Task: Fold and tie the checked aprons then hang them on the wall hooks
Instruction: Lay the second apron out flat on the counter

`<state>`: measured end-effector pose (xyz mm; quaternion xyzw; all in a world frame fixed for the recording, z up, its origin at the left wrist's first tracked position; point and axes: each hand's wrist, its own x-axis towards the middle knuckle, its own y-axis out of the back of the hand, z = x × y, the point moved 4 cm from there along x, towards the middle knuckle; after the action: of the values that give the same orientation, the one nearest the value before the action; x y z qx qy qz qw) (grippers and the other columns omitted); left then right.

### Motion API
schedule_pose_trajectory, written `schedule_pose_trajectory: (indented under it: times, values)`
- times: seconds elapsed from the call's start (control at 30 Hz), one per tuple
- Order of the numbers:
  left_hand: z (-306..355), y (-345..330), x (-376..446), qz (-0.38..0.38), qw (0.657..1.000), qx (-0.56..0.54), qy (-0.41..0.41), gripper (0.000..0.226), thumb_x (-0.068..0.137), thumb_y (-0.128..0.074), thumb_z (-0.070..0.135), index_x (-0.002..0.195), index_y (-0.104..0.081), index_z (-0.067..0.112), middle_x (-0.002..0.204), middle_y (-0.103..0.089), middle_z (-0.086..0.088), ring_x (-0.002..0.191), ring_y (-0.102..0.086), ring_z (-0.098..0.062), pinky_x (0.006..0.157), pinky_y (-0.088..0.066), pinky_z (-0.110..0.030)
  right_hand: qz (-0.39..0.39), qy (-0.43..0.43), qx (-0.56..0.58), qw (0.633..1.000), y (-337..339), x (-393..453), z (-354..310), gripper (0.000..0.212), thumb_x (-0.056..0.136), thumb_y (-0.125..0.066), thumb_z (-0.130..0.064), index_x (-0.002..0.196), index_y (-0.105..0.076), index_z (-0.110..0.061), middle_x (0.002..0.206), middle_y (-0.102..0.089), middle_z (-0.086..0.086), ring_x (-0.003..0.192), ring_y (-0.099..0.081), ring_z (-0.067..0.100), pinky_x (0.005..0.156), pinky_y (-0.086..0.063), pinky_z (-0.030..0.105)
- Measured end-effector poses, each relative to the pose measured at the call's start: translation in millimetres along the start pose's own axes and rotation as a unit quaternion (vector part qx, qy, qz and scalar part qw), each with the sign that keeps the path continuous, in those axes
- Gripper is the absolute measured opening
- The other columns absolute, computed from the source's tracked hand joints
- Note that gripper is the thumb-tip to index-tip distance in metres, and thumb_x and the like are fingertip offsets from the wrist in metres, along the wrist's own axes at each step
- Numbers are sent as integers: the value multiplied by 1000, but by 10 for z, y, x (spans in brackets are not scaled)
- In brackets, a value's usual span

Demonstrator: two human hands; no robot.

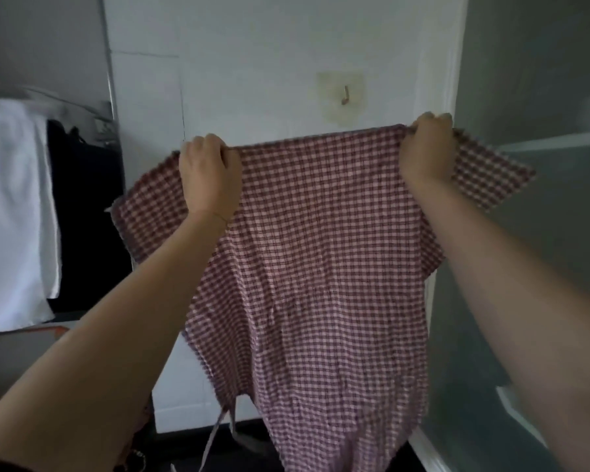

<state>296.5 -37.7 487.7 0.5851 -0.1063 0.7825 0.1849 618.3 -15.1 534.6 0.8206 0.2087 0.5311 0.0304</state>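
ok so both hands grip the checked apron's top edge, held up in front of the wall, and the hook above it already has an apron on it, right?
Not quite. The head view shows the hook bare. The rest holds: left hand and right hand grip the checked apron by its top edge.

The red-and-white checked cotton apron [314, 267] runs off the bottom edge of the frame, so its lower hem is cut off, and its thin fabric tie [215, 437] trails out of view at lower centre. Both hands' fingertips are tucked behind its top edge. The white hanging cloth [11, 206] at the left edge is blurred and cropped.
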Motion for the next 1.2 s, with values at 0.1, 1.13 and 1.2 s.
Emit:
schedule_pose_trajectory:
  times: [0.1, 1.13, 1.2]
  values:
    - [-123, -93, 48, -77, 996, 16, 52, 20, 97, -46, 19, 97, -59, 4, 87, -57, -8, 82, -52, -26, 74, -47, -38, -66, -11, -19, 998, -196, -23, 62, 29, 102, -36, -8, 113, -62, -1, 119, -60, 19, 102, -61, 33, 77, -43, 31]
    - [-1996, -1174, -5398, -735, 619, 185, 205, 53, 94, -56, 26, 145, -41, 24, 153, -29, -10, 139, -29, -31, 109, -38, -47, -725, -55, -95, 680, -3147, -5351, 2081, 52, 94, -60, -35, 139, -45, -13, 141, -43, 16, 121, -50, 32, 107, -41, 40]
    - [-2044, -1155, -5752, -802, 525, 184, 216, 68, 95, -57, 39, 154, -24, 32, 163, -8, -9, 148, -14, -34, 115, -30, -53, -773, -88, -164, 606, -3102, -5695, 2223, 77, 92, -60, -50, 153, -23, -20, 155, -22, 18, 138, -32, 39, 117, -28, 49]
